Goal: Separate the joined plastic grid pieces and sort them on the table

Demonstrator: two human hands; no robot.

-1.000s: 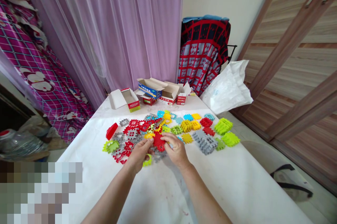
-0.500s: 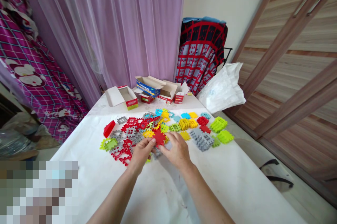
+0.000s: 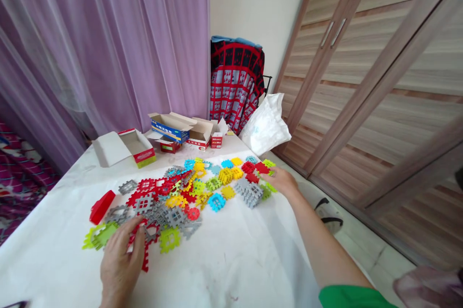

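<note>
My right hand (image 3: 280, 181) reaches to the far right of the table, its fingers pinching a flat red toothed building tile (image 3: 262, 168) over the lime green tiles (image 3: 268, 163). My left hand (image 3: 122, 257) rests at the near left of a loose pile, thumb and fingers bent around a red interlocking building piece (image 3: 133, 237) that they partly cover. Beside it lie light green tiles (image 3: 103, 236) and another green tile (image 3: 170, 239). Grey tiles (image 3: 174, 216) lie jumbled with red and yellow ones. Toward the right stand a grey stack (image 3: 249, 193) and a yellow stack (image 3: 226, 176).
Open cardboard boxes, among them a blue one (image 3: 168, 130) and a red-green one (image 3: 145, 154), line the back of the white-covered table (image 3: 224, 264). A red block-like piece (image 3: 102, 207) lies at left. A white plastic bag (image 3: 266, 127) stands at the back right corner.
My right hand has carried the red tile from the middle to the right-hand stacks. My left hand has let go of it and moved to the pile's near left. The view has turned right.
</note>
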